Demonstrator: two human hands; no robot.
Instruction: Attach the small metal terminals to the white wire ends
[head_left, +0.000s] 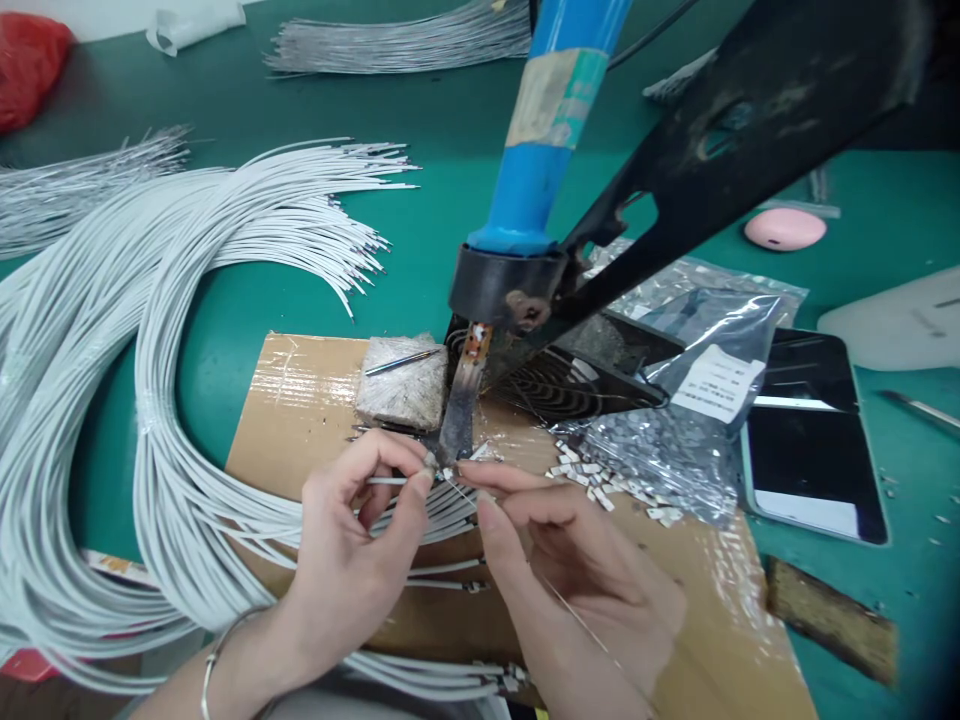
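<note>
Nearest, pinched between thumb and forefinger of the right hand (600,565), thin wire (574,611). Pinched in the left hand (349,560), white cable (386,481) with its end just below the soldering iron (517,195), over cardboard (712,580). Just right of there, clear plastic bag (645,450) with many small greyish pieces inside and a white label (709,383); by it on the cardboard, loose white pieces (592,475). Farther right, whitish container (900,325), contents impossible to tell. At far upper left, red bag (30,65), contents hidden.
</note>
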